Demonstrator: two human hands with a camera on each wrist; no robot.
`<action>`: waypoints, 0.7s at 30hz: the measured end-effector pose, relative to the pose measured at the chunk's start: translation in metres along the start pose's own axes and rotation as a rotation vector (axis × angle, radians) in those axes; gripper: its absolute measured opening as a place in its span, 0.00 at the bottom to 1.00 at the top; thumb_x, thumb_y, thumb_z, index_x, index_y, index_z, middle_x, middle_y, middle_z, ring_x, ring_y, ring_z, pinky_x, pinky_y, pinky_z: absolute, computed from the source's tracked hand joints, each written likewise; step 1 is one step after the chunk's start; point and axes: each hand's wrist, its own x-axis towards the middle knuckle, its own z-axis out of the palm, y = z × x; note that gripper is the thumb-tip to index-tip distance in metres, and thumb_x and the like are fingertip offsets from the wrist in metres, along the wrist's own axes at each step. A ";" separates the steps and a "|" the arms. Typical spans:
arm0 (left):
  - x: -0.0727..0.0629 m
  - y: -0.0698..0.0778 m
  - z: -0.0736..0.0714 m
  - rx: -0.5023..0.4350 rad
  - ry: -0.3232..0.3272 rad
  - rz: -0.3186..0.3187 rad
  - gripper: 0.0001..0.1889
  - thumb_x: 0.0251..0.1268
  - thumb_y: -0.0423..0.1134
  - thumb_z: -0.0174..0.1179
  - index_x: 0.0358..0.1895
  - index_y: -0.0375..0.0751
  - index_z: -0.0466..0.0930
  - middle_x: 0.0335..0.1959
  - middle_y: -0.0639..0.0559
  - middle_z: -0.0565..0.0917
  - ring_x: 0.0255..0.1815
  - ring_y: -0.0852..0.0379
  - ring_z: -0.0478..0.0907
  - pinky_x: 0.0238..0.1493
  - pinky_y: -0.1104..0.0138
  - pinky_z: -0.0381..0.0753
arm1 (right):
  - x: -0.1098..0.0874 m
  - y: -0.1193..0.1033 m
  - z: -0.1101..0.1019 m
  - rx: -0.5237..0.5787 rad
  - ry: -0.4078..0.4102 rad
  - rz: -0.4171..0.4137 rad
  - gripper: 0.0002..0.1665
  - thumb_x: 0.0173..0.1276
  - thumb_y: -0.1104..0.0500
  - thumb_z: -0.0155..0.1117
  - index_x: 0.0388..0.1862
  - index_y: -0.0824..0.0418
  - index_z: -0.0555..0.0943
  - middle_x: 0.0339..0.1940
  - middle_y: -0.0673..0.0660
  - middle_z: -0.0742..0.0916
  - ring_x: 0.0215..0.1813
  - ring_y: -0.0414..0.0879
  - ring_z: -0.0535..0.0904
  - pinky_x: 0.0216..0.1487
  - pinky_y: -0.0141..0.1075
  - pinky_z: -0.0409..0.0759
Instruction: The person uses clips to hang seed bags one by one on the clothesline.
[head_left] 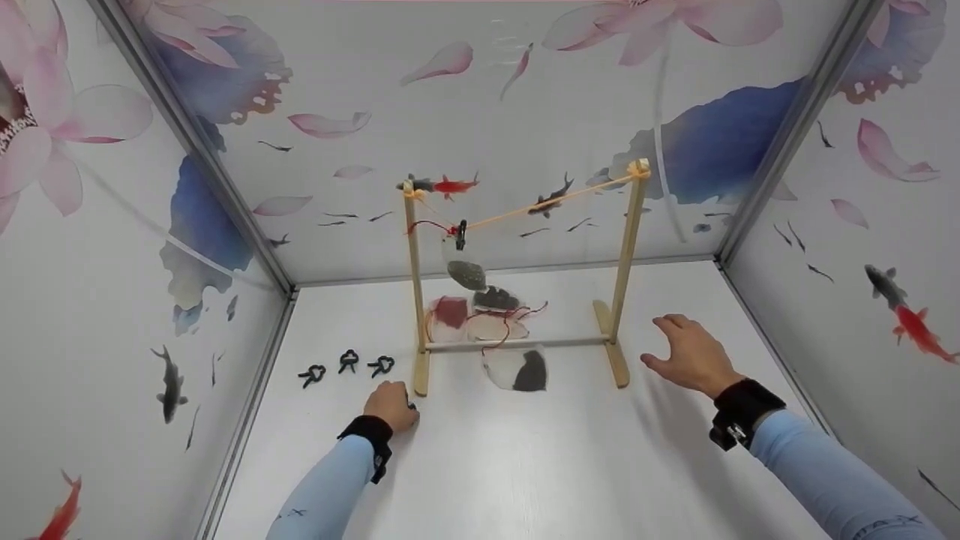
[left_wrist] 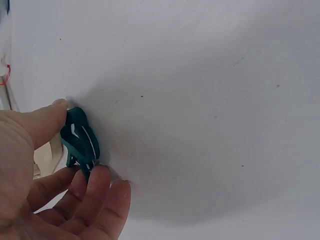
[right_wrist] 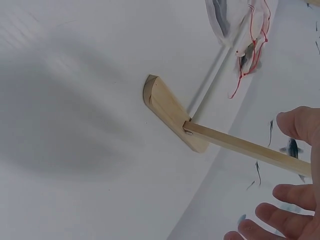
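Observation:
My left hand (head_left: 391, 406) is low over the table beside the stand's left foot. Between its thumb and fingers it holds a dark green spring clip (left_wrist: 80, 140). My right hand (head_left: 694, 356) hovers right of the wooden stand (head_left: 628, 255), fingers spread and nothing in them. An orange string (head_left: 517, 214) runs between the two posts and sags toward the left. From it a dark clip (head_left: 460, 235) holds a clear sachet with a grey-green piece (head_left: 466, 275). Several more clear sachets with red cords lie around the crossbar, one holding a dark piece (head_left: 532, 371) in front.
Three loose dark clips lie left of the stand, the middle one (head_left: 349, 361) slightly farther back. Printed walls with flowers and fish enclose the white table (head_left: 480, 465) at the back (head_left: 360, 240) and both sides.

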 end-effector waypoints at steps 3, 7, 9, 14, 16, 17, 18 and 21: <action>-0.004 0.003 -0.003 -0.036 -0.021 -0.019 0.15 0.60 0.38 0.78 0.43 0.34 0.84 0.42 0.40 0.82 0.37 0.47 0.78 0.43 0.50 0.84 | 0.000 -0.002 0.002 -0.004 -0.010 -0.017 0.41 0.73 0.49 0.78 0.76 0.72 0.78 0.74 0.78 0.82 0.72 0.77 0.81 0.68 0.69 0.85; -0.008 0.005 -0.008 -0.061 -0.053 -0.038 0.17 0.61 0.42 0.77 0.44 0.35 0.84 0.41 0.42 0.82 0.36 0.47 0.78 0.42 0.52 0.82 | -0.001 -0.006 0.004 0.002 -0.036 -0.048 0.39 0.73 0.51 0.78 0.76 0.71 0.79 0.74 0.75 0.83 0.73 0.75 0.81 0.69 0.68 0.85; -0.008 0.005 -0.013 -0.078 -0.063 -0.054 0.16 0.64 0.43 0.74 0.44 0.34 0.85 0.37 0.43 0.84 0.34 0.48 0.78 0.39 0.54 0.81 | -0.001 -0.008 0.005 0.006 -0.040 -0.066 0.39 0.73 0.52 0.79 0.75 0.70 0.80 0.73 0.74 0.84 0.73 0.74 0.82 0.68 0.67 0.86; -0.006 0.006 -0.025 -0.102 -0.016 -0.038 0.15 0.76 0.41 0.63 0.43 0.28 0.88 0.34 0.39 0.90 0.31 0.48 0.83 0.35 0.56 0.83 | 0.002 -0.013 0.006 0.013 -0.031 -0.110 0.35 0.73 0.54 0.79 0.74 0.68 0.82 0.71 0.72 0.86 0.73 0.72 0.83 0.68 0.66 0.87; -0.004 0.005 -0.028 -0.099 0.011 -0.010 0.15 0.79 0.38 0.60 0.45 0.26 0.89 0.38 0.36 0.92 0.34 0.46 0.87 0.40 0.53 0.88 | 0.002 -0.015 0.005 0.014 -0.031 -0.128 0.35 0.73 0.56 0.79 0.73 0.68 0.82 0.71 0.72 0.86 0.73 0.72 0.83 0.68 0.65 0.87; -0.004 0.005 -0.029 -0.094 0.022 0.009 0.15 0.79 0.37 0.60 0.46 0.26 0.90 0.39 0.36 0.93 0.36 0.46 0.88 0.42 0.51 0.89 | 0.003 -0.017 0.005 0.014 -0.032 -0.138 0.34 0.73 0.56 0.79 0.73 0.68 0.82 0.71 0.72 0.86 0.73 0.71 0.83 0.68 0.65 0.87; -0.004 0.005 -0.031 -0.096 0.028 0.021 0.14 0.80 0.36 0.60 0.47 0.27 0.90 0.40 0.36 0.93 0.37 0.46 0.88 0.44 0.50 0.90 | 0.004 -0.018 0.005 0.014 -0.036 -0.147 0.34 0.73 0.56 0.79 0.73 0.68 0.82 0.71 0.71 0.87 0.72 0.71 0.84 0.68 0.64 0.87; -0.003 0.010 -0.035 -0.099 0.029 0.064 0.13 0.82 0.37 0.60 0.46 0.30 0.91 0.39 0.39 0.93 0.35 0.49 0.87 0.42 0.52 0.89 | 0.005 -0.024 0.002 0.023 -0.043 -0.172 0.33 0.73 0.56 0.79 0.73 0.67 0.83 0.70 0.71 0.88 0.71 0.71 0.85 0.67 0.64 0.87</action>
